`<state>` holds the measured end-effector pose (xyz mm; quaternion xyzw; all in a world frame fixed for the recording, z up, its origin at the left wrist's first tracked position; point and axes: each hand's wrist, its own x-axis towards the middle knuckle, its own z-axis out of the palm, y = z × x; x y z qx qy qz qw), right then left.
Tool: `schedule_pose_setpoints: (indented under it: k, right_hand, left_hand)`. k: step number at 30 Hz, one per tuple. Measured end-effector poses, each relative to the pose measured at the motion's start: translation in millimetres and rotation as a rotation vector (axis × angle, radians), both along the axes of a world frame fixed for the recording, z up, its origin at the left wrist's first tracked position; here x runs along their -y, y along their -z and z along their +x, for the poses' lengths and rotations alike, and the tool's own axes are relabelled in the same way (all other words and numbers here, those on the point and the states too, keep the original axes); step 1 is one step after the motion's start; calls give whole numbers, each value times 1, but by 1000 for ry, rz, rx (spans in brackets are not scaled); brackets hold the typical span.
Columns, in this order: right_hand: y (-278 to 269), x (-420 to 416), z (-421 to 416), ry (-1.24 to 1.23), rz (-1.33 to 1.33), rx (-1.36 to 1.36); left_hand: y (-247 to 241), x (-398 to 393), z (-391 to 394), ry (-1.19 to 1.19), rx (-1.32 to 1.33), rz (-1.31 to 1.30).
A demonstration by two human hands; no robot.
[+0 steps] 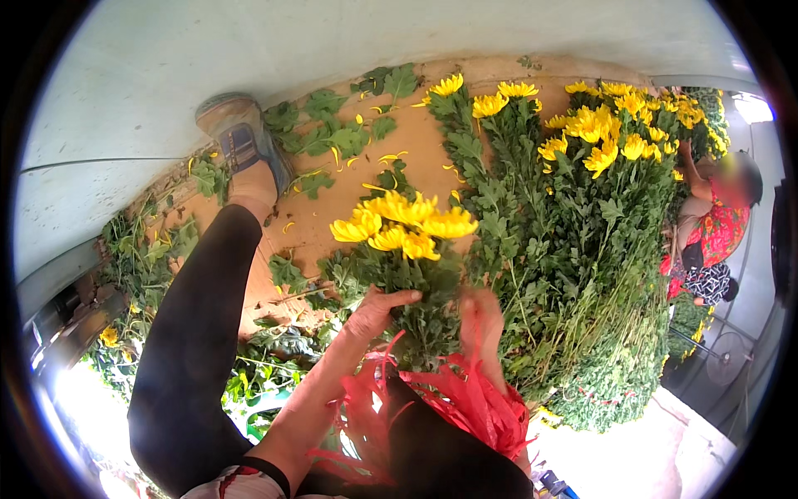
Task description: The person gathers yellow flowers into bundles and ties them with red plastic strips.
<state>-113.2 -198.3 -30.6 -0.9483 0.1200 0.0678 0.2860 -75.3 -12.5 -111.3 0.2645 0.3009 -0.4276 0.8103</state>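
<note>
My left hand (377, 309) is wrapped around the leafy stems of a bunch of yellow chrysanthemums (405, 224), its thumb lying across the front. The flower heads sit close together at the top of the bunch. Just right of the stems, my right hand (483, 318) is blurred and curled closed, with a thin red strip running down from its fingers. Red plastic strips (467, 405) hang in a loose bundle over my right thigh, and more of them (365, 399) dangle below my left hand. The lower stem ends are hidden behind the strips.
A large pile of yellow chrysanthemums (586, 249) lies to the right. Loose leaves (336, 137) and petals litter the brown floor (374, 171) by my shoe (234, 137). A pale wall (374, 31) rises beyond. At far right are a person (723, 218), another person behind, and a fan (726, 358).
</note>
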Motion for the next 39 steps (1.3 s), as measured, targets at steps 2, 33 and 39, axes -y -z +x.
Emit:
schedule_pose_setpoints:
  k: [2,33,39]
  right_hand:
    - [-6,2,27,195,211,114]
    - [90,43,-54,137,-29,-118]
    - [50,53,-19,-17,-199,38]
  left_hand:
    - [-17,1,5,147,-27,-17]
    - [19,-12,24,-266,-2,70]
    - [16,-8,20,-244,27,61]
